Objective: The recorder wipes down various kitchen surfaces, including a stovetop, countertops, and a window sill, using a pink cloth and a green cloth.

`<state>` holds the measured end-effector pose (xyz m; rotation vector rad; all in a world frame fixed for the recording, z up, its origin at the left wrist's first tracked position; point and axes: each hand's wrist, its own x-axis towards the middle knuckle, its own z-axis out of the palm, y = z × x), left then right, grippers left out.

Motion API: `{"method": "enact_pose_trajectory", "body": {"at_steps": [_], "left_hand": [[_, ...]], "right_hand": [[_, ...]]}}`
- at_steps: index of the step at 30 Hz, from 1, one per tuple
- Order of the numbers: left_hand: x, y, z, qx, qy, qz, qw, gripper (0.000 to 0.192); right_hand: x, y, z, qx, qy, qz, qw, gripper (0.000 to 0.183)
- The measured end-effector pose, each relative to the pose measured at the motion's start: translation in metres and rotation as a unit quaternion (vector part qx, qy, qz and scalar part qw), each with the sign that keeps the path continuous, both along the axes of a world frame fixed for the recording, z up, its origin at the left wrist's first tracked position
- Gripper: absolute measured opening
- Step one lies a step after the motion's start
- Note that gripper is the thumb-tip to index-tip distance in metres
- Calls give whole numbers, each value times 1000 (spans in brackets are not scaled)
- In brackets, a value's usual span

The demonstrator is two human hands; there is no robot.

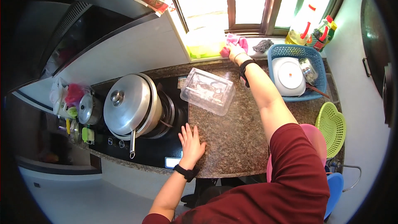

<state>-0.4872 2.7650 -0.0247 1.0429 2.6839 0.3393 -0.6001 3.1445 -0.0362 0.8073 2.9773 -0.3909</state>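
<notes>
My right hand [236,52] reaches to the windowsill, its fingers closed on a pink cloth [241,41]. The cloth lies bunched between a yellow-green plastic container [206,48] and a dark grey scouring pad [263,46]. My left hand [191,146] rests palm down, fingers spread, where the black cooktop [149,147] meets the speckled stone countertop [236,133]. Nothing is held in it. Farther back, a clear plastic box [208,91] lies across the edge of cooktop and counter.
A large lidded metal pot [127,105] stands on the cooktop, its handle pointing toward me. At the right, a blue basket [297,99] holds a white bowl [289,76] and other dishes. Oil and sauce bottles [323,32] crowd the sill's corner; a green colander [331,130] stands nearer.
</notes>
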Motion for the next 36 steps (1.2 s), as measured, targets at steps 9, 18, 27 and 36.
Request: {"method": "enact_pose_trajectory", "body": {"at_steps": [9,18,27,36], "left_hand": [[1,-16,-13,-17,26,-60,998,67],[-4,-12,-6,-101,25,-112,988,91],[-8,-13,5,-135,-45,-122,982,109],[-8,-15,0,-136,-39,-122,982,110]], "right_hand": [[41,52,1,-95,233,-329,910,41],[16,11,4,-203,198,-86,955,25],[5,65,-9,40,253,-331,908,23],[11,45,-41,-5,300,-135,944,25]]}}
